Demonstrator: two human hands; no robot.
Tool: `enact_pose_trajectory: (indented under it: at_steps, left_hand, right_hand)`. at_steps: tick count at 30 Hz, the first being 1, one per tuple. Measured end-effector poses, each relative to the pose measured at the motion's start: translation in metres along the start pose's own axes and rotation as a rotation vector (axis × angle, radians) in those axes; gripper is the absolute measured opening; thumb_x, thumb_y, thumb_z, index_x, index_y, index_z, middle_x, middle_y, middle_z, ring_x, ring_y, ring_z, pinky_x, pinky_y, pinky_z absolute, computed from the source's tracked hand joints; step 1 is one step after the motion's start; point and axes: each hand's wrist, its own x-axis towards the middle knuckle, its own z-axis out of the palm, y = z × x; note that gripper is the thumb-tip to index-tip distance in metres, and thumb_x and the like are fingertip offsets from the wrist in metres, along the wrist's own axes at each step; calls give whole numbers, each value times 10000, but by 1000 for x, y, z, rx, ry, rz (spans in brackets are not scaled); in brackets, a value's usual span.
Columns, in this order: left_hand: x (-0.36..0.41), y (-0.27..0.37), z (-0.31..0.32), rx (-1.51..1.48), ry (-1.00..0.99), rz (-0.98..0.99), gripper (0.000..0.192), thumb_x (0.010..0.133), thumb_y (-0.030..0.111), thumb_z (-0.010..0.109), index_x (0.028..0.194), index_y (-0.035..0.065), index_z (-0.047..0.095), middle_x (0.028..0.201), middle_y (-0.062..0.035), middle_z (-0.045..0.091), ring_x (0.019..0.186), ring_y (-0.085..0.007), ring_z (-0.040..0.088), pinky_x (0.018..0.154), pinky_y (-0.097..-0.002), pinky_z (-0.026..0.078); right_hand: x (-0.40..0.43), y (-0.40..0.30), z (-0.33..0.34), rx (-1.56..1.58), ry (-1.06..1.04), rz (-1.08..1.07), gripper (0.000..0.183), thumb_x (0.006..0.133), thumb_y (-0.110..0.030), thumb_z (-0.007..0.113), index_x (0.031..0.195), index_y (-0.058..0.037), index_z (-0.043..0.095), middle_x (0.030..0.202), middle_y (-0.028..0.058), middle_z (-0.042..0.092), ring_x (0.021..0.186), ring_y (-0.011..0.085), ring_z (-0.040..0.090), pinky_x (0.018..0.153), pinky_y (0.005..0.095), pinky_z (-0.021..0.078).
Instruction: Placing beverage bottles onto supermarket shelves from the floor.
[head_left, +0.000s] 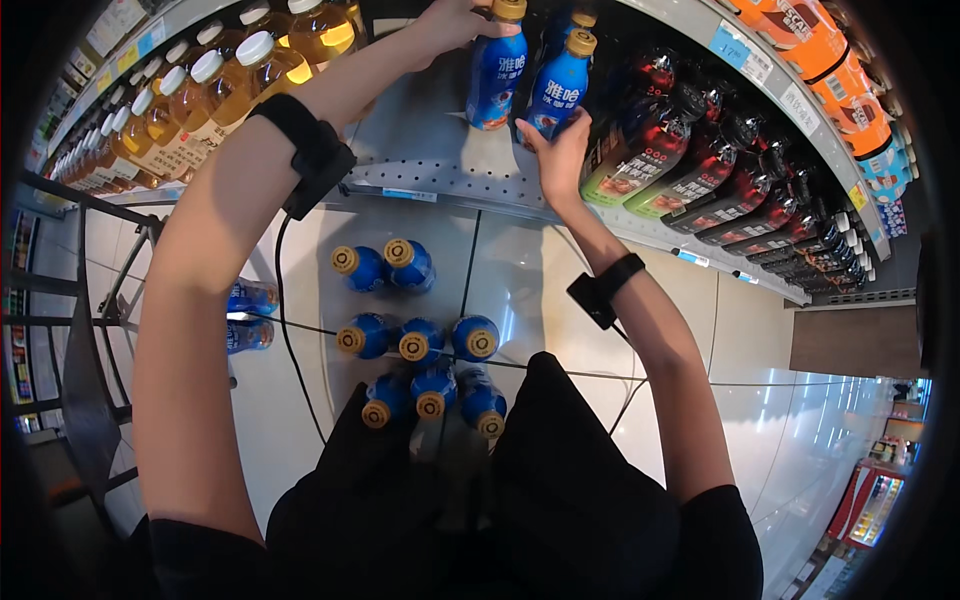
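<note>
Over the perforated metal shelf (450, 174), my left hand (474, 21) grips a blue coffee bottle (496, 75) near its gold cap. Beside it, my right hand (561, 154) holds the lower part of a second blue bottle (556, 88), which leans a little to the right. Another blue bottle (556, 30) stands behind that one, partly hidden. On the tiled floor between my knees and the shelf stand several blue bottles (420, 340) with gold caps, in loose rows. Two more blue bottles (251, 315) are at the left, partly hidden by my left forearm.
Amber drink bottles with white caps (202, 90) line the shelf's left part. Dark bottles with red and green labels (645, 165) stand close to my right hand. Orange packs (832, 75) sit on the upper right shelf. A black metal frame (82, 300) is at the left; cables hang by both arms.
</note>
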Motion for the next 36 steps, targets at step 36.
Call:
enact_pose_trajectory:
  at_steps: [36]
  left_hand:
    - [6, -19, 5, 71, -237, 19, 300, 840, 143, 613, 1105, 41, 518, 1013, -3, 558, 941, -98, 489, 846, -237, 394]
  right_hand:
    - [3, 19, 15, -49, -64, 3, 597, 688, -215, 766, 1051, 58, 379, 852, 199, 589, 720, 318, 609, 663, 363, 476]
